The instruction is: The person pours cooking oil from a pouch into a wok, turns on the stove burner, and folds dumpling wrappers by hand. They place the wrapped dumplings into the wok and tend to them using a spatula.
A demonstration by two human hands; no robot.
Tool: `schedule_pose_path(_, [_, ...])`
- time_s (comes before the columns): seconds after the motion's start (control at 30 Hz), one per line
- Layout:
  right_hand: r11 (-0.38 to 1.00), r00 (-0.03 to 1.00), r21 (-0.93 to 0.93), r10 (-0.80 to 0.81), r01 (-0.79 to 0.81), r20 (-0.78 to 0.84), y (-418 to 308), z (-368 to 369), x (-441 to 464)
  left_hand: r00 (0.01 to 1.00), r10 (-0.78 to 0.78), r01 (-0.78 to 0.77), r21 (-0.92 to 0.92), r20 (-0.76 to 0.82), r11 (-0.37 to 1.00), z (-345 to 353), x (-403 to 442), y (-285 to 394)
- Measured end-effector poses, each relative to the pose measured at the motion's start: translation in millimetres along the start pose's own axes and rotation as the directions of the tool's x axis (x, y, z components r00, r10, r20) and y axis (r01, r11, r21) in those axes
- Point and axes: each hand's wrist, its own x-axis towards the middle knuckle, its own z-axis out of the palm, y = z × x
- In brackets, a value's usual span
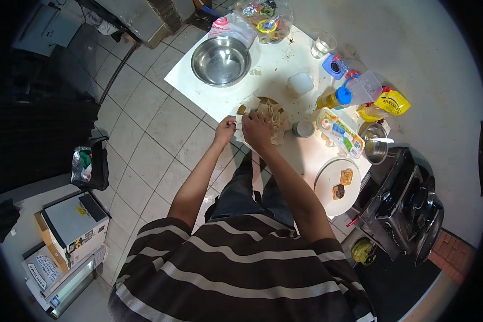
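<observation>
Hands (256, 130) pinch a pale piece (239, 121), long axis pointing forward.

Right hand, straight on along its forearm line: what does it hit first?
Likely the pale thin pieces just ahead of the right hand; exact depth is unclear.

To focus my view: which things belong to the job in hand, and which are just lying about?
Seemingly in the job:
small white piece between left hand and right hand
pale, thin, folded pieces beside the right hand

Seemingly lying about:
wide round steel bowl
yellow plastic pouch
grey-topped rectangular box
</observation>
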Motion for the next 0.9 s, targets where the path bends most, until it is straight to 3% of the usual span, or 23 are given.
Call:
schedule_pose_path(0.07, [0.996,0.996,0.03,-0.078,0.079,-0.04,-0.2,-1.1,2.5,1.0,-0.008,0.008,-0.019,-0.012,1.0,-2.2,0.0,0.6])
schedule_pose_path(0.17, [0.992,0.993,0.059,-0.112,0.113,-0.035,-2.7,-8.8,7.3,0.998,0.053,-0.05,0.094,-0.031,0.994,-7.9,-4.7,9.2])
schedule_pose_path(0.23, [0.982,0.994,0.155,-0.098,0.105,-0.054,-9.7,-26.2,10.8,0.994,-0.017,0.006,-0.104,-0.107,0.995,-11.4,-22.6,35.8])
schedule_pose_path(0.3, [0.964,0.994,0.247,-0.08,0.096,-0.076,-17.3,-49.0,13.7,0.991,0.024,-0.039,-0.109,-0.129,0.993,-23.6,-36.4,44.4])
schedule_pose_path(0.37, [0.929,0.996,0.361,-0.064,0.084,-0.066,-24.3,-73.5,14.6,0.994,-0.096,0.069,-0.368,-0.055,0.927,-35.2,-50.7,56.8])
schedule_pose_path(0.4, [0.931,0.995,0.355,-0.066,0.088,-0.073,-28.1,-88.1,13.6,0.995,-0.087,0.062,-0.371,-0.053,0.927,-36.0,-62.3,67.2])
schedule_pose_path(0.47, [0.813,0.995,0.577,-0.034,0.08,-0.09,-36.2,-121.6,7.9,0.984,0.061,0.056,-0.609,0.17,0.791,-36.7,-90.7,93.0])
schedule_pose_path(0.5, [0.816,0.995,0.572,-0.036,0.086,-0.098,-39.6,-141.0,4.3,0.982,0.071,0.05,-0.61,0.173,0.791,-34.8,-102.8,103.1])
schedule_pose_path(0.57, [0.711,0.992,0.695,-0.037,0.111,-0.121,-44.6,-181.5,-6.3,0.892,0.277,-0.014,-0.592,0.357,0.806,-25.8,-126.6,125.3])
schedule_pose_path(0.6, [0.715,0.991,0.69,-0.035,0.116,-0.129,-48.1,-199.8,-13.6,0.888,0.285,-0.018,-0.592,0.361,0.806,-20.5,-141.7,145.3])
schedule_pose_path(0.67, [0.561,0.991,0.824,0.044,0.08,-0.126,-53.1,-233.0,-32.8,0.845,0.321,-0.121,-0.432,0.427,0.894,-6.8,-171.6,188.5])
schedule_pose_path(0.83, [0.435,0.97,0.9,0.203,0.032,-0.133,-51.5,-274.9,-86.1,0.724,0.406,-0.207,-0.386,0.557,0.899,28.4,-200.6,229.2])
schedule_pose_path(0.9, [0.389,0.943,0.921,0.303,0.012,-0.14,-52.1,-287.3,-104.1,0.749,0.367,-0.272,-0.25,0.551,0.929,41.2,-211.9,244.1])
